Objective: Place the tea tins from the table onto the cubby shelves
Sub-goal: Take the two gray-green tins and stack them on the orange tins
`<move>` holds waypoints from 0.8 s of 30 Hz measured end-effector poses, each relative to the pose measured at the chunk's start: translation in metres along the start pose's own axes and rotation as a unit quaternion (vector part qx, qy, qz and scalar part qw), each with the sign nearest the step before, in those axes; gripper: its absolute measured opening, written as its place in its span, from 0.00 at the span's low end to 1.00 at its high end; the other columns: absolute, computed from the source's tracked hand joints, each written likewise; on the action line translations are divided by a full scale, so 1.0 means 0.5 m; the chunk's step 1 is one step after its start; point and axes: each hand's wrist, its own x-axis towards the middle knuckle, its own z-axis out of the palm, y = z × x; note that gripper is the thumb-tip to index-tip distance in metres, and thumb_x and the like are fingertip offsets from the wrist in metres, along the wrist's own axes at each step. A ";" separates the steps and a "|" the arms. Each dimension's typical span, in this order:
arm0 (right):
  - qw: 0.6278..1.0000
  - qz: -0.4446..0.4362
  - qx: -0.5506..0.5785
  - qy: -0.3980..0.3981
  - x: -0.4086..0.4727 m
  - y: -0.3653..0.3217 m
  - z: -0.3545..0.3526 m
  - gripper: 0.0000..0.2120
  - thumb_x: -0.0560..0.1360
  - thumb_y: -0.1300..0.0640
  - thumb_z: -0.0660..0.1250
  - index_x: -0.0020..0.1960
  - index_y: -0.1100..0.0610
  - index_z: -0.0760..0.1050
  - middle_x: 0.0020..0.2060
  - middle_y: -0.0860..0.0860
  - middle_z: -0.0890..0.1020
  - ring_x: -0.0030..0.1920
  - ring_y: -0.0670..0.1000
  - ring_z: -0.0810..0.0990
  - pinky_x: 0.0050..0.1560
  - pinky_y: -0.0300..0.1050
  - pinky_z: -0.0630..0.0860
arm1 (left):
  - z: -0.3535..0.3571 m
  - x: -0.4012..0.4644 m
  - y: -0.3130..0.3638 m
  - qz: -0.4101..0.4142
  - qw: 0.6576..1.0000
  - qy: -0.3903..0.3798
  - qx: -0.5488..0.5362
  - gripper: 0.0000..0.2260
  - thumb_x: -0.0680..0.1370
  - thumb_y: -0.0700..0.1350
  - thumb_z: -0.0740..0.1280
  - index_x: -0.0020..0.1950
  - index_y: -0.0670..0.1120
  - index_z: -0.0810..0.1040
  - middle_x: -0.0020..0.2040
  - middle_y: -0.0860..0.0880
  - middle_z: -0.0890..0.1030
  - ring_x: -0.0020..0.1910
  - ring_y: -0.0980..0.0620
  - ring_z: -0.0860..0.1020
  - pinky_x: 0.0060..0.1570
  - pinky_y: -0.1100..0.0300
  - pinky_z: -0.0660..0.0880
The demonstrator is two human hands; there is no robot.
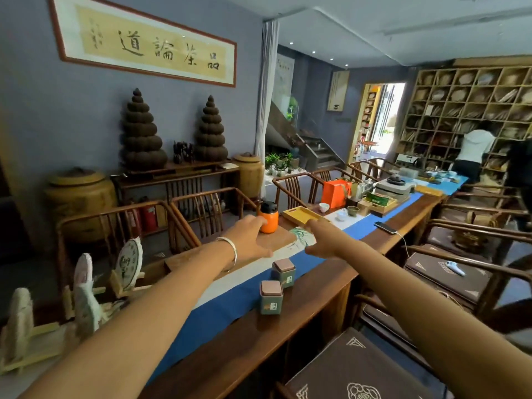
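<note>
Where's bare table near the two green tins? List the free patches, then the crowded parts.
Free: the blue runner left of the near tin; the brown table edge right of both tins; the runner between the far tin and the phone. Crowded: beyond the yellow tray, with cups, boxes and teaware.

Even, moderate lighting is noted; glare is recorded at the doorway [383, 116]. Edges are bent by wide-angle distortion; near forearms are softened.
</note>
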 end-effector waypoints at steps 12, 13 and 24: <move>0.988 -0.001 0.051 -0.148 0.351 0.250 0.338 0.39 0.69 0.46 0.73 0.72 0.57 0.60 0.68 0.58 0.69 0.66 0.58 0.69 0.64 0.53 0.70 | 0.370 0.291 -0.179 -0.070 0.988 -0.139 -0.014 0.42 0.69 0.59 0.74 0.75 0.46 0.58 0.73 0.44 0.59 0.71 0.44 0.62 0.69 0.52 0.63; 0.986 -0.006 0.054 -0.157 0.381 0.268 0.366 0.40 0.68 0.46 0.74 0.73 0.57 0.59 0.68 0.58 0.69 0.67 0.58 0.69 0.64 0.54 0.70 | 0.408 0.303 -0.192 -0.086 0.986 -0.144 -0.017 0.43 0.68 0.59 0.74 0.76 0.46 0.57 0.74 0.44 0.57 0.72 0.44 0.60 0.70 0.52 0.61; 0.976 -0.090 0.044 -0.194 0.606 0.393 0.632 0.54 0.63 0.42 0.78 0.77 0.48 0.48 0.76 0.58 0.55 0.74 0.63 0.57 0.69 0.64 0.62 | 0.708 0.359 -0.326 -0.180 0.967 -0.160 -0.083 0.54 0.61 0.63 0.77 0.76 0.58 0.45 0.77 0.50 0.47 0.75 0.44 0.52 0.71 0.44 0.58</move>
